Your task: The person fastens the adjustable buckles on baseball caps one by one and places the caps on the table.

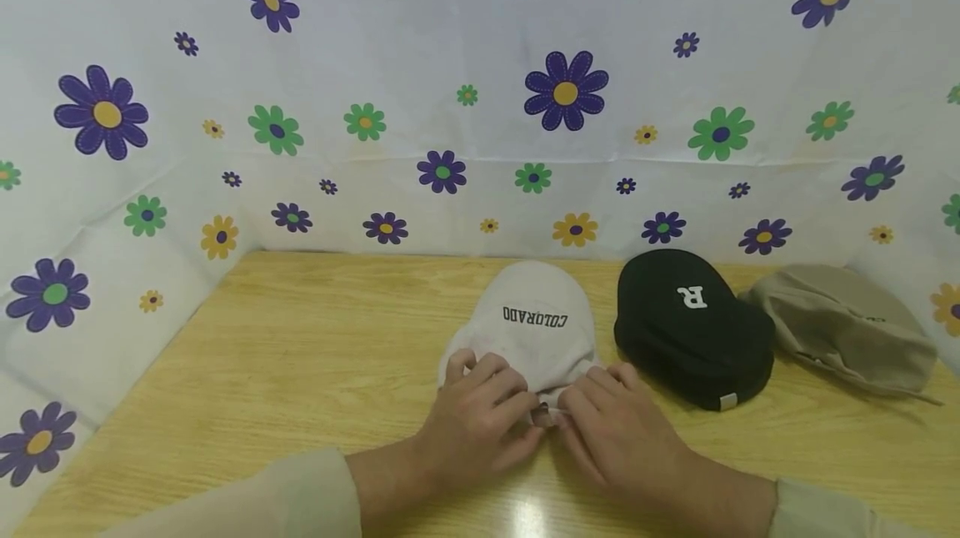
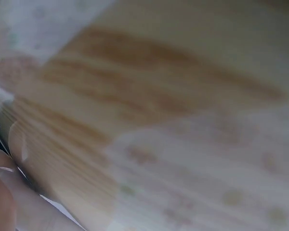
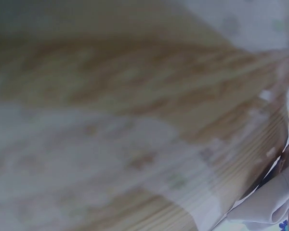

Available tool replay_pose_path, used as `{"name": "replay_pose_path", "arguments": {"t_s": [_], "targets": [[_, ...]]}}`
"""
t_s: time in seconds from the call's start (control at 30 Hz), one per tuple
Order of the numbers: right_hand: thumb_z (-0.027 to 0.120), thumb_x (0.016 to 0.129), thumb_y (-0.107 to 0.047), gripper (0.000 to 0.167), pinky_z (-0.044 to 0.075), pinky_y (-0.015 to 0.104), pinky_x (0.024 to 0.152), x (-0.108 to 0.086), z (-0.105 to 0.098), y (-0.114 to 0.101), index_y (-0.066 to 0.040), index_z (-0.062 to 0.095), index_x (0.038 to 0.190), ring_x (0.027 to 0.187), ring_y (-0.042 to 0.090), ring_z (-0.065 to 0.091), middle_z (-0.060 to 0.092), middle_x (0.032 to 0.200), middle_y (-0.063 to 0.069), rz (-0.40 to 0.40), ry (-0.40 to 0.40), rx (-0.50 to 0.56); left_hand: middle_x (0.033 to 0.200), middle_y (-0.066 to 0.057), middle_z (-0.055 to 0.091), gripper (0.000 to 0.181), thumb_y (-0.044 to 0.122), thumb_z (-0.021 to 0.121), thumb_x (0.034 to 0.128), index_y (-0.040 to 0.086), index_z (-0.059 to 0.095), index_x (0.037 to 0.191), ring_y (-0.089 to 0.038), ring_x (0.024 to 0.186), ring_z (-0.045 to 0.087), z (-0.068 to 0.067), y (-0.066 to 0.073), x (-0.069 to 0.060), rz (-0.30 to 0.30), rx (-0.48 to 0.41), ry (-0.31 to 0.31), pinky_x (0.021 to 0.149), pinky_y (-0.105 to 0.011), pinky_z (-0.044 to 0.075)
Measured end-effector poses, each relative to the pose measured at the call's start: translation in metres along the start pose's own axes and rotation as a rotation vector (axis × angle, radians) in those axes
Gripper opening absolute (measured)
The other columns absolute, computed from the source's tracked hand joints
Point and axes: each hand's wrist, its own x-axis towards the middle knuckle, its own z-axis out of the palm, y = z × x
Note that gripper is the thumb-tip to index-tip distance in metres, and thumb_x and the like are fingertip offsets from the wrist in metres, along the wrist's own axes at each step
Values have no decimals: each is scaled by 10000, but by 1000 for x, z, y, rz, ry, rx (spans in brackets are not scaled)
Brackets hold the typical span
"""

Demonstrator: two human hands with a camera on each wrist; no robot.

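A pale grey baseball cap lies on the wooden table, its dark COLORADO lettering upside down from my side. My left hand grips the near left part of its edge with curled fingers. On the near right, my right hand pinches the edge by the back strap. Both thumbs point inward toward the strap opening, and the fingertips are partly hidden. The left wrist view is blurred, with fingers in the lower left corner. In the right wrist view, pale cap cloth shows at lower right.
A black cap with a white R sits right of the grey cap. Touching it on the right is a khaki cap. Behind the table hangs a white flowered cloth, which also covers both sides.
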Motion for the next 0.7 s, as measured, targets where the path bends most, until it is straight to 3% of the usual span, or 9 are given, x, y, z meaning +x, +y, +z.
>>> {"name": "replay_pose_path", "arguments": {"t_s": [0.3, 0.7], "targets": [[328, 1011, -265, 282, 372, 348, 763, 0, -1, 2, -158, 504, 818, 738, 132, 485, 472, 757, -52, 34, 18, 7, 839, 100, 644, 168, 347, 758, 750, 213, 723, 843, -132, 850, 528, -4, -2, 0, -14, 19, -34, 881, -409, 321], [406, 941, -236, 201, 373, 346, 750, 2, -3, 4, -153, 492, 779, 715, 142, 480, 466, 726, -45, 58, 36, -14, 802, 106, 640, 153, 340, 762, 734, 221, 725, 823, -135, 827, 529, -2, -5, 1, 4, 30, 11, 864, -414, 316]]}}
